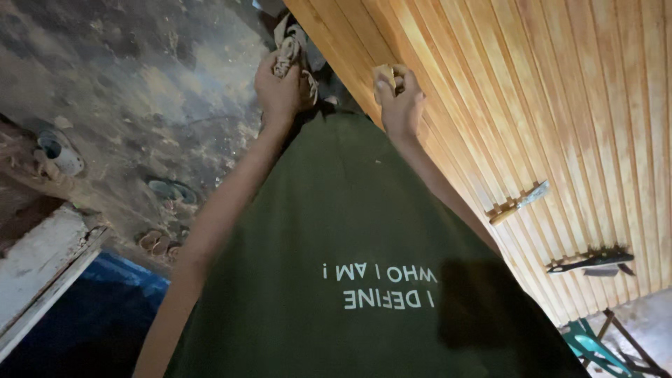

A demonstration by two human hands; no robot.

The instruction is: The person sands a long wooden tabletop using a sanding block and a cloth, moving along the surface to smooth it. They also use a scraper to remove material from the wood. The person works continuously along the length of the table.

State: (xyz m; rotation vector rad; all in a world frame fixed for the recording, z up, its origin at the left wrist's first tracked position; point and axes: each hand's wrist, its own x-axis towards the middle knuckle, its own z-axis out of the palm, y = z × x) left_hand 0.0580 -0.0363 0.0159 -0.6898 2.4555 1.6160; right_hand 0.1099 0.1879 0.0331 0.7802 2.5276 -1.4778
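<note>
Person's standing at a big ribbed wooden panel (560,105), green shirt (350,266) filling most of the view. Left hand (278,87) is closed around a bunched-up rag (290,43), far side near the panel's edge. Right hand (400,101) pinches a small tan pad (384,73), maybe sandpaper, against the wood. The panel looks evenly glossy already, so I'd guess finishing is well along. Can't see the edge under the hands. A putty knife (519,201) and a dark tool (588,260) lie further right.
</note>
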